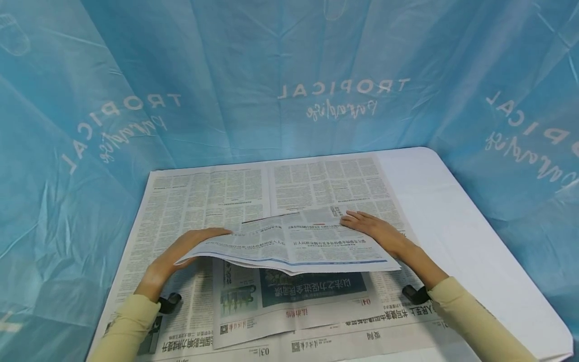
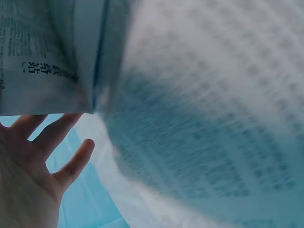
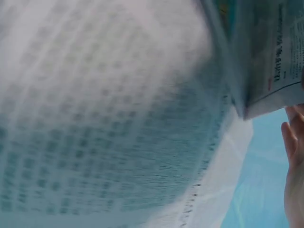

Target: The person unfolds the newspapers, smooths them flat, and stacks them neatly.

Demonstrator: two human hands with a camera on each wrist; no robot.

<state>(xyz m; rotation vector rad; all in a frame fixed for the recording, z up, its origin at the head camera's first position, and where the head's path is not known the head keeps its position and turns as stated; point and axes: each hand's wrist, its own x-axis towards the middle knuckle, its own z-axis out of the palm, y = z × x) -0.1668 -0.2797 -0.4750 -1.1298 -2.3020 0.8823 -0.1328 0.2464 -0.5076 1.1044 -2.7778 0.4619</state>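
A folded newspaper is raised between my two hands in the head view, its near edge bowed up above the sheets below. My left hand grips its left side, partly hidden by the paper. In the left wrist view, fingers reach to the paper's edge and the little finger stands apart. My right hand holds the right side, fingers lying over the top and thumb out of sight. Beneath lies another newspaper with a dark printed banner, partly covered by the raised one.
Spread newspaper sheets cover much of the white table, whose bare surface shows along the right. Blue printed curtains hang around the back and sides. A black band piece sits at the left wrist, another at the right.
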